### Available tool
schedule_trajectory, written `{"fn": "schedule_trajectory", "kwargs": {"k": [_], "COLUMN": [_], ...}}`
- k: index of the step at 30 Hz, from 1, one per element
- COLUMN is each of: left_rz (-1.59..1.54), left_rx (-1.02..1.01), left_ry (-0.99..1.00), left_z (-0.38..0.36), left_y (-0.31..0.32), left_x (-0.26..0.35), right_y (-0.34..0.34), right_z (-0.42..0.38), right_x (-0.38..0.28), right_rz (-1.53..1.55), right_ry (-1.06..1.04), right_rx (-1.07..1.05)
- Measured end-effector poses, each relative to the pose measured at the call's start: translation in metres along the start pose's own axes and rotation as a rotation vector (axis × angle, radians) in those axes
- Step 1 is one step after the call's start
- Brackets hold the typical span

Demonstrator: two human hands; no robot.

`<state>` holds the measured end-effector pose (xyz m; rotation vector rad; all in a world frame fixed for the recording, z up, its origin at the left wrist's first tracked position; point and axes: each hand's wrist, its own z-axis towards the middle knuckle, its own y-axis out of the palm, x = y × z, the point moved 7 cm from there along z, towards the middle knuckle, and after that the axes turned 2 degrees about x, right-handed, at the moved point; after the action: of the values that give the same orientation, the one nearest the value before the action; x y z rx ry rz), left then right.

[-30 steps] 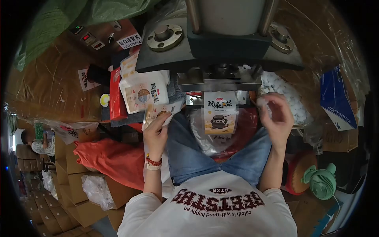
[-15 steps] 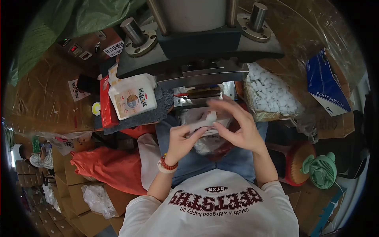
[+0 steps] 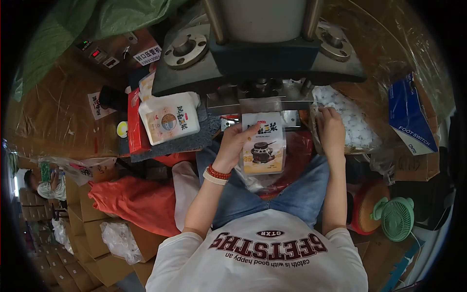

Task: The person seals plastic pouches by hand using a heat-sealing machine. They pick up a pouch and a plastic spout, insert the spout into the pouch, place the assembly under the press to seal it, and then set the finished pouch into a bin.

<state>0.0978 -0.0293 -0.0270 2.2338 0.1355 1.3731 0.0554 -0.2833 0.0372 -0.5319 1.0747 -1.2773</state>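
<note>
My left hand (image 3: 237, 145) grips a printed soybean milk pouch (image 3: 265, 168) by its left side, thumb across the front. The pouch lies face up above my lap, with a dark pot pictured on it. Its top end reaches the metal jaw of the press (image 3: 224, 104). My right hand (image 3: 332, 129) is at the left side of an open box (image 3: 357, 148) of small white plastic pieces (image 3: 350, 119). Its fingers are bent and bunched together; the fingertips are partly hidden, so I cannot see whether a piece is between them.
A stack of white pouches (image 3: 170, 121) lies on a grey cloth (image 3: 189, 146) to the left, beside a red box (image 3: 138, 121). On the right are a blue foot-switch box (image 3: 411, 114) and a green fan (image 3: 396, 219). The press head (image 3: 262, 53) overhangs the work area.
My right hand has left the pouch and moved right to the box of white pieces. The pouch in my left hand now shows its printed face toward me. The view has shifted slightly.
</note>
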Motion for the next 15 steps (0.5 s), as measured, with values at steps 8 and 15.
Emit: {"fn": "schedule_trajectory", "kwargs": {"k": [8,15], "left_rz": [1.813,1.46], "left_rx": [0.69,0.394], "left_ry": [0.746,0.753], "left_z": [-0.071,-0.106], "left_y": [-0.092,-0.074], "left_x": [0.087,0.075], "right_y": [-0.018,-0.081], "right_z": [0.006,-0.009], "right_x": [-0.012,-0.079], "right_rz": [-0.113,0.579], "right_ry": [-0.053,-0.153], "right_rx": [0.046,0.181]}}
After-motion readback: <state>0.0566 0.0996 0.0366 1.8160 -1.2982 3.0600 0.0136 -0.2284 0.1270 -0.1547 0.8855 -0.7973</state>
